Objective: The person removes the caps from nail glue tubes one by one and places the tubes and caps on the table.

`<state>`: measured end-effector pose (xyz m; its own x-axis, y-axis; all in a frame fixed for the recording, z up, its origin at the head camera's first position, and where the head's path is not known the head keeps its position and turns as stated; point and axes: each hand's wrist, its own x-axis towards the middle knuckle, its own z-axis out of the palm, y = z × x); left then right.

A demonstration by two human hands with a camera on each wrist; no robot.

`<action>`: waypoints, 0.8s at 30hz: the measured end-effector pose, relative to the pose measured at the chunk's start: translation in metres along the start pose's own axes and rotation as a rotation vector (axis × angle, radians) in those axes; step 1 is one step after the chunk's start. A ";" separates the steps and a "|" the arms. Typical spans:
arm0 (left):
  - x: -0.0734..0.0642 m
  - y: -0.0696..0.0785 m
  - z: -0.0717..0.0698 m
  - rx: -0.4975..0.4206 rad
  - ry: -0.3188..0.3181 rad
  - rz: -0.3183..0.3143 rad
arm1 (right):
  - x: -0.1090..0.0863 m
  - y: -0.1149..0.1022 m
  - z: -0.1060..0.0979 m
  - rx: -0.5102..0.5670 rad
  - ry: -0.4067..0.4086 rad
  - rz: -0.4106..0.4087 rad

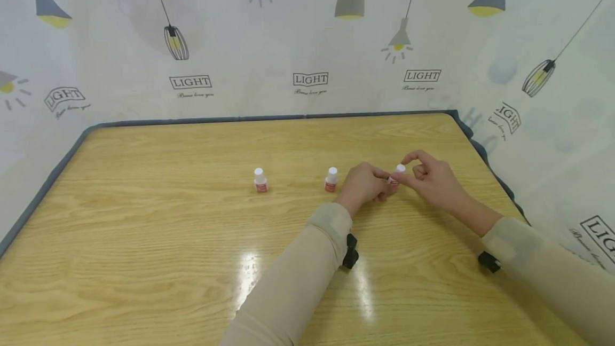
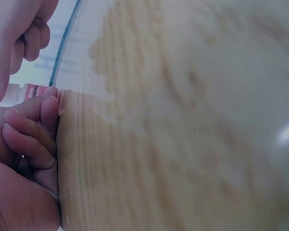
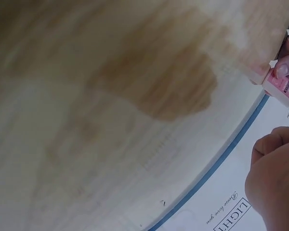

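A small white bottle (image 1: pixel 400 168) with a white cap and a pink-red label stands upright at the right of the table. My left hand (image 1: pixel 363 183) holds it low down, fingers at the label, as the left wrist view shows on the bottle (image 2: pixel 34 91). From the other side my right hand (image 1: pixel 438 181) has thumb and index finger about the cap, its other fingers curled in. In the right wrist view the bottle (image 3: pixel 281 86) is cut off by the frame edge, and its cap is out of sight.
Two similar capped bottles stand to the left, one bottle (image 1: pixel 331 179) near my left wrist and another bottle (image 1: pixel 260 180) farther off. The wooden table (image 1: pixel 144 228) has a dark edge strip, with a lamp-patterned curtain (image 1: pixel 259 68) behind it.
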<state>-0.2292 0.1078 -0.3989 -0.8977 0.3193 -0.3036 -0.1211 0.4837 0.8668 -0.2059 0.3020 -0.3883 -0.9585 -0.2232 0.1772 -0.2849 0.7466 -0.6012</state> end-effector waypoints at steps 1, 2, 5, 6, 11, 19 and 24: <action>0.000 0.000 0.000 -0.002 -0.003 -0.002 | 0.000 0.000 0.000 -0.009 0.000 0.008; 0.000 0.000 0.000 -0.002 -0.004 0.002 | 0.000 -0.001 0.000 -0.017 0.002 0.006; -0.002 0.000 0.000 -0.009 0.000 0.016 | 0.000 0.000 0.001 -0.026 0.024 -0.028; -0.002 -0.001 0.000 -0.011 0.005 0.025 | 0.000 0.000 0.002 -0.026 0.033 -0.045; 0.001 -0.001 0.000 -0.006 0.013 0.013 | 0.000 0.003 0.004 -0.021 0.077 -0.124; 0.002 -0.004 0.000 -0.016 0.020 0.017 | 0.000 0.006 0.008 0.035 0.106 -0.230; 0.002 -0.003 -0.001 -0.020 0.022 0.024 | -0.001 0.004 0.008 0.051 0.098 -0.238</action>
<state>-0.2309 0.1064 -0.4020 -0.9094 0.3126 -0.2743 -0.1079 0.4596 0.8815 -0.2055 0.2999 -0.3972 -0.8607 -0.3254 0.3916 -0.5047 0.6471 -0.5714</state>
